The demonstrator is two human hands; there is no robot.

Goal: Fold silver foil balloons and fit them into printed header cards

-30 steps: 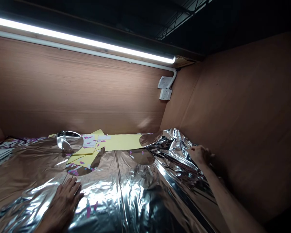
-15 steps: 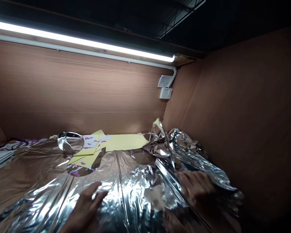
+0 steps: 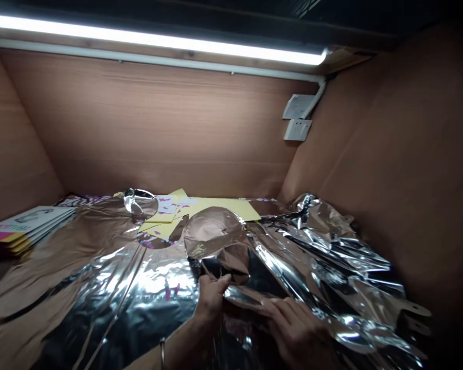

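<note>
With our left hand [image 3: 210, 299] we pinch a silver foil sheet [image 3: 216, 234], its rounded end just beyond the grip; our right hand [image 3: 299, 326] touches it alongside, its grip unclear. Yellow paper [image 3: 224, 205] lies farther off.

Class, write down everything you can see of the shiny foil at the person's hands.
The foil looks thin, silvery and mirror-like, with brownish reflections. It is creased, and a rounded part rises beyond the hands, partly hiding yellow paper. The left hand pinches it between thumb and fingers; the right hand touches a folded strip of it. More foil spreads around it.
</note>
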